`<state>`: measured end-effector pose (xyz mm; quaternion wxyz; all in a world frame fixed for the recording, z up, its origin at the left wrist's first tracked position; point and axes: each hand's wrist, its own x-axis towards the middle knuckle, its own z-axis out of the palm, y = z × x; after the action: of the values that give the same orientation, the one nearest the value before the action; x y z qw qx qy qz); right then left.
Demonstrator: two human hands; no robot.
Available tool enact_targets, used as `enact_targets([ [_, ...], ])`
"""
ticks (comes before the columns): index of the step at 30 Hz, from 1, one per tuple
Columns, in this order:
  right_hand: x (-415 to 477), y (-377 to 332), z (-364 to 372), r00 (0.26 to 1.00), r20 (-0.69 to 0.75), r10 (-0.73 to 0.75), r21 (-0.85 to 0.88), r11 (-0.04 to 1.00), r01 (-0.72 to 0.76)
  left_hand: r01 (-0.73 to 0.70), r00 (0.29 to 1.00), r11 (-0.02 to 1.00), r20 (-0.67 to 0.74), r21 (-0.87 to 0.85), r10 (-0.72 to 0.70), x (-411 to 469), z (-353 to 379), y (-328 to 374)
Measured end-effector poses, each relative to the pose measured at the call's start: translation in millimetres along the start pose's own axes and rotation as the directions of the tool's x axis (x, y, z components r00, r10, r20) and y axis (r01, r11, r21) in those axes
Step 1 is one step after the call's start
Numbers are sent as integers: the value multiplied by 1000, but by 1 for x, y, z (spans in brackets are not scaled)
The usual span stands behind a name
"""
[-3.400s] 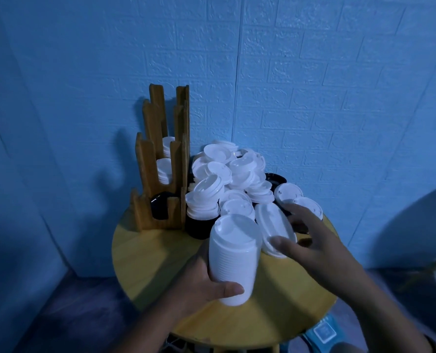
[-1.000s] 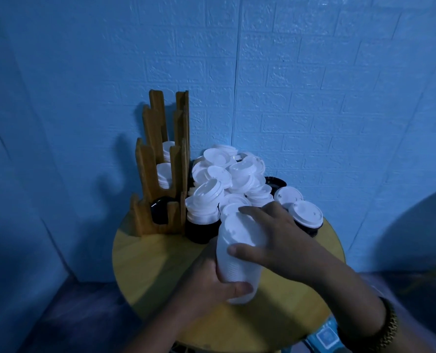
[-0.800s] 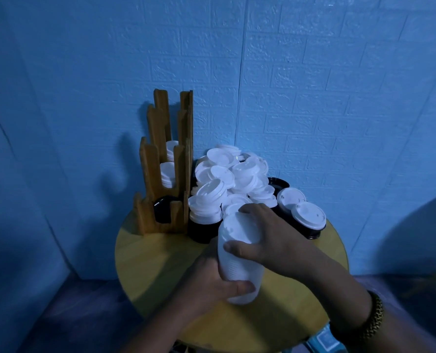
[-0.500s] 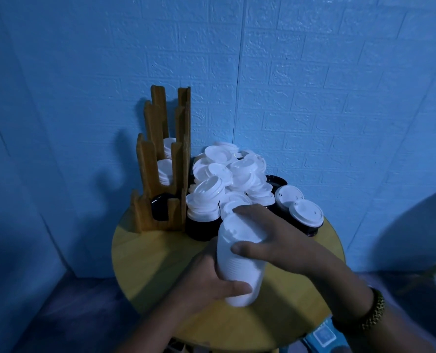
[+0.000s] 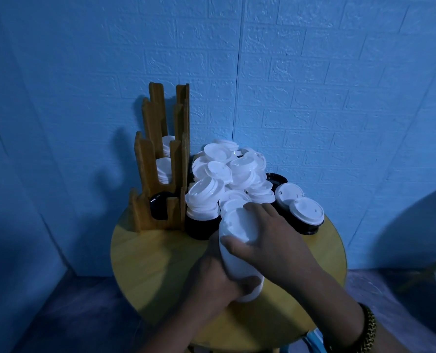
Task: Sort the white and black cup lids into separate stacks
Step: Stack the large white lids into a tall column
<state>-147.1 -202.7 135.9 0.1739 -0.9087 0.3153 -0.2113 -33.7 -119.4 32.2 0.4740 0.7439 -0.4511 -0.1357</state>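
The white lid stack [image 5: 234, 263] is tall and leans a bit. It is near the middle of the round yellow table [image 5: 148, 256], a little toward 6 o'clock (the side where the person stands). The left hand [image 5: 211, 281] wraps around the bottom part of the stack, with the thumb across the front. The right hand [image 5: 270, 240] comes in from 4 o'clock and grips the top part. Its fingers curl over the top lid and its thumb is on the side. A beaded bracelet [image 5: 367, 332] sits on the right wrist.

Just past the stack, toward 11 o'clock, a short stack of white lids [image 5: 204, 200] sits on top of black lids [image 5: 201, 226]. At 2 o'clock two flat white lids [image 5: 306, 210] lie on more black ones. At 12 o'clock there is a big messy pile of white lids [image 5: 227, 169]. At 10 o'clock a wooden holder [image 5: 145, 174] stands up. It has a black lid [image 5: 159, 205] in its front slot and more white lids [image 5: 164, 169] in the two slots behind. A blue brick wall [image 5: 313, 98] is at the back.
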Motion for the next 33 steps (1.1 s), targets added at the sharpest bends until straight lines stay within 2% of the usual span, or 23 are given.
enact_targets([
  [3, 4, -2, -2, 1000, 13, 26, -21, 999, -25, 13, 997, 997, 73, -73, -8, 2, -7, -2],
  [5, 5, -2, -1, 1000, 18, 5, -17, 1000, -5, 20, 994, 971, 108, -238, 6, 2, -8, 0],
  [7, 5, 1, -2, 998, 47, -39, 62, 997, 36, 5, 996, 927, 88, -376, 31, 3, -8, 4],
  [10, 5, 11, -10, 985, 144, -100, 236, 970, 64, -63, 998, 891, 0, -450, 70, 6, -8, 8],
  [12, 3, 16, -15, 972, 196, -133, 349, 935, 57, -49, 998, 872, 1, -487, 57, 7, -9, 11],
  [15, 0, 15, -11, 993, 66, -101, 362, 929, 71, -52, 998, 887, -41, -459, 37, 4, -6, 16],
  [18, -5, 7, -1, 998, -45, -48, 234, 970, 57, -69, 992, 910, -121, -409, 21, 1, -1, 22],
  [21, -4, 10, -5, 997, -12, -78, 159, 984, 79, -55, 997, 914, -66, -402, 31, 2, -6, 21],
  [24, 3, 20, -13, 991, 76, -111, 249, 964, 89, -41, 997, 914, 48, -403, 65, 6, -17, 20],
  [29, 2, 15, -4, 997, 16, -71, 154, 986, 68, -47, 999, 941, 1, -335, 51, 5, -8, 17],
  [31, 3, 20, -3, 993, 53, -104, 202, 975, 91, -65, 998, 952, -2, -300, 68, 3, -6, 13],
  [33, 7, 32, -8, 985, 109, -131, 372, 925, 82, -57, 998, 948, 17, -314, 65, 4, -9, 10],
])
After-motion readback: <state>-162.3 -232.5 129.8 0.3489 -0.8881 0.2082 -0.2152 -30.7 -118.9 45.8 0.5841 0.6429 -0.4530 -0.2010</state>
